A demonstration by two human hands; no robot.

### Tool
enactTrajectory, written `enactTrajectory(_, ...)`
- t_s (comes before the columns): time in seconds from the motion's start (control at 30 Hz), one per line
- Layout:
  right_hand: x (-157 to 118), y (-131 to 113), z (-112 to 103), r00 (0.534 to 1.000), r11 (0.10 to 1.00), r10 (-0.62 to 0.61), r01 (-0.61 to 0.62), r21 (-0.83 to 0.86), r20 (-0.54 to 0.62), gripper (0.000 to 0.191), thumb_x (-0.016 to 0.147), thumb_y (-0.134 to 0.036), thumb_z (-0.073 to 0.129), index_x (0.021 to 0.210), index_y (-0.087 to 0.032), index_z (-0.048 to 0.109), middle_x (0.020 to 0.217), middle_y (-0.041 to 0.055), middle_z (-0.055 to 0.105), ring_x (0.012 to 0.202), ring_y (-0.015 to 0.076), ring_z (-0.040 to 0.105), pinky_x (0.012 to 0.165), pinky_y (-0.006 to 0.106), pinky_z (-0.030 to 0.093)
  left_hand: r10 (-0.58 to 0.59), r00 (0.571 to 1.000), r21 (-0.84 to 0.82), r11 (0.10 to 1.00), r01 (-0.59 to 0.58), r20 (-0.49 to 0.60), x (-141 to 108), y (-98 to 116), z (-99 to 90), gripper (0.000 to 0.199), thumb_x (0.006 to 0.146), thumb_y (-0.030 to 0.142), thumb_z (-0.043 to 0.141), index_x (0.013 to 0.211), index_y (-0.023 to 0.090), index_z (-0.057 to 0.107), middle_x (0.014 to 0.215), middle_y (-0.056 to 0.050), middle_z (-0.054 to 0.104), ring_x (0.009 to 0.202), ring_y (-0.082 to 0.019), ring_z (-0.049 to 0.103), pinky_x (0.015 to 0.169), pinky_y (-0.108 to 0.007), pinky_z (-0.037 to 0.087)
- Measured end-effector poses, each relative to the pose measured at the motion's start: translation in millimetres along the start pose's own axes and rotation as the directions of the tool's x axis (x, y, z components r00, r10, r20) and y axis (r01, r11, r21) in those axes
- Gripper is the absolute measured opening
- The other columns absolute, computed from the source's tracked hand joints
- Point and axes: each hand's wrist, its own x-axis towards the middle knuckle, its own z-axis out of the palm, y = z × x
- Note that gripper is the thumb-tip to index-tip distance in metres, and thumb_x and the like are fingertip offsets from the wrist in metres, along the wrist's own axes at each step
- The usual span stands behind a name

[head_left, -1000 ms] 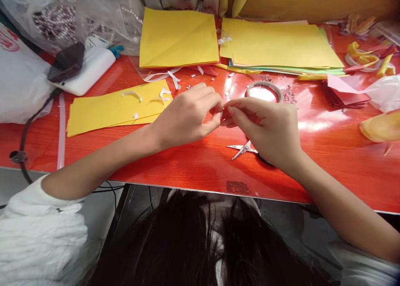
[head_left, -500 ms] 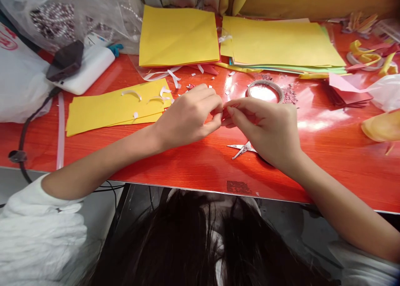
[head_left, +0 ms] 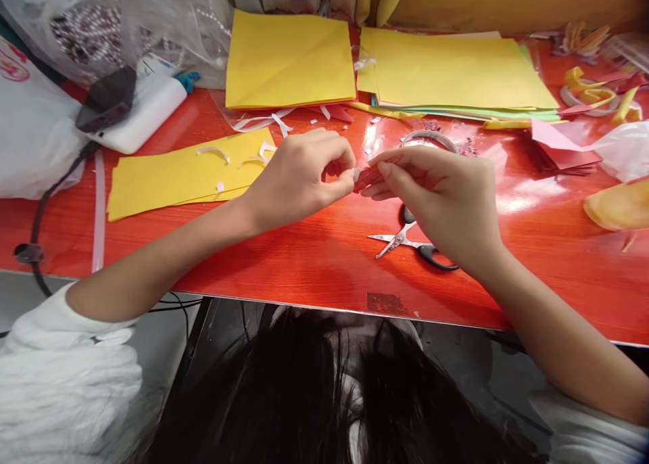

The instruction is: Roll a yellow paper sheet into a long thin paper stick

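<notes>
Scissors [head_left: 399, 239] lie with parted blades on the red counter [head_left: 284, 258], just below the hands, their dark handles reaching toward the right hand [head_left: 451, 197], which covers part of them. That hand has its thumb and fingers closed on a small red piece [head_left: 372, 174], held raised above the counter between the two hands; its exact shape is mostly hidden by the fingers. The left hand [head_left: 297, 180] is curled, thumb and forefinger brought together at the tips on a tiny pale bit [head_left: 356, 174] at the near end of the red piece, with a rounded gap behind the pinch. Beyond the right hand, a roll of tape [head_left: 437, 136] shows only its upper rim. To the left lie yellow strips [head_left: 172, 180], overlapping, with curled white scraps [head_left: 215, 154] on them. Farther back, a yellow stack of paper [head_left: 291, 61] sits beside a wider stack [head_left: 456, 72] that has green and blue edges under its yellow top. Pink and dark red sheets [head_left: 570, 156] rest to the right, while a clear bag of beads [head_left: 94, 38] fills the far left corner behind a white box [head_left: 149, 116].
</notes>
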Motion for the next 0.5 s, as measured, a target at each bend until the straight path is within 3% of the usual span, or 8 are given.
enactTrajectory(0.13,3,0,-3,1.000,0.992,0.026,-0.024,0.124,-0.016,0.017,0.087,-0.023,0.049,0.087,-0.018,0.065,0.083,0.0031,0.069,0.076,0.0140,0.067,0.072,0.028,0.058,-0.042,0.999,0.003,0.999,0.042,-0.031,4,-6,-4.7,0.013,0.080,0.025,0.051,0.072,0.018,0.058,0.077,-0.003,0.064,0.072,-0.014,0.056,0.070,-0.029,0.044)
enactTrajectory(0.3,9,14,-9,0.994,0.984,0.093,-0.085,0.155,-0.049,0.025,0.088,-0.036,0.046,0.096,-0.019,0.063,0.087,0.0035,0.069,0.082,0.0150,0.068,0.073,0.027,0.057,-0.089,0.992,0.052,0.994,0.093,-0.084,12,-19,-12.4,0.013,0.077,0.025,0.051,0.067,0.019,0.059,0.073,-0.002,0.064,0.066,-0.013,0.055,0.065,-0.027,0.042)
enactTrajectory(0.5,14,28,-11,0.994,0.977,0.097,-0.084,0.198,-0.056,0.032,0.086,-0.038,0.050,0.112,-0.022,0.056,0.088,0.0034,0.068,0.080,0.0160,0.069,0.069,0.028,0.057,-0.142,0.985,0.213,0.970,0.118,0.102,11,-50,-10.0,0.022,0.076,0.031,0.052,0.057,0.019,0.058,0.057,-0.002,0.056,0.070,-0.017,0.057,0.068,-0.029,0.041)
